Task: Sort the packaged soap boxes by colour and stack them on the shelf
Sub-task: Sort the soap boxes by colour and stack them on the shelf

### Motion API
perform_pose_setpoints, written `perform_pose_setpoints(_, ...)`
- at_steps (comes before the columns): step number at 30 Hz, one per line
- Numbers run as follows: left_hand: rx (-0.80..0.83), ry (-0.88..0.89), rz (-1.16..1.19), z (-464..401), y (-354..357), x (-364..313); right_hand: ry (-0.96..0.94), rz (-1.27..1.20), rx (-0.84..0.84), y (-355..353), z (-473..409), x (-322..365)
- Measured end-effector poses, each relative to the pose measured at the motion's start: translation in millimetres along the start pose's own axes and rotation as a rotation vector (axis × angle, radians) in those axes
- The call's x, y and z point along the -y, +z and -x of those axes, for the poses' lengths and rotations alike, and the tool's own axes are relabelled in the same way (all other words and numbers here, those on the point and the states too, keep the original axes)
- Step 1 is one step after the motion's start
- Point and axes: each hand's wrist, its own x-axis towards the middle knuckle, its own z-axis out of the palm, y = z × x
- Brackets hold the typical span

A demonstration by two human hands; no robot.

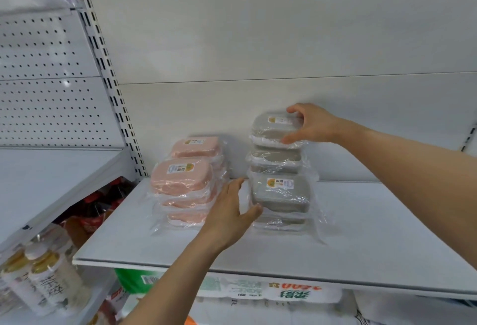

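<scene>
Two groups of plastic-wrapped soap boxes stand on the white shelf (pixel 361 242). Pink boxes (pixel 182 179) are stacked in two piles on the left. Grey boxes form two piles on the right, a taller back pile and a lower front pile topped by a grey box (pixel 281 193). My right hand (pixel 312 124) grips the top grey box (pixel 273 127) of the back pile by its right end. My left hand (pixel 232 211) rests against the left side of the front grey pile, thumb touching the box, fingers spread between the pink and grey groups.
A perforated back panel and a slotted upright (pixel 113 92) stand at the left. A lower side shelf holds bottles (pixel 46 281) and red-capped drinks (pixel 103 203). Packaged goods (pixel 284 291) lie under the shelf. The shelf's right half is bare.
</scene>
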Motion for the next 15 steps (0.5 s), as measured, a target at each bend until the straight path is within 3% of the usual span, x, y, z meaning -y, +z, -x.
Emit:
perform_pose_setpoints(3,-0.024,-0.029,0.023,-0.9,1.3,1.3,-0.097,-0.127,-0.143,-8.7,29.6,5.5)
perform_pose_setpoints(9,-0.057,-0.010,0.038,4.8,9.0,-0.1,-0.126,0.016,0.084,21.0,100.9,0.7)
perform_pose_setpoints(15,-0.062,0.080,-0.050,5.2,15.8,-4.6,-0.152,0.044,-0.049,49.8,116.1,-7.3)
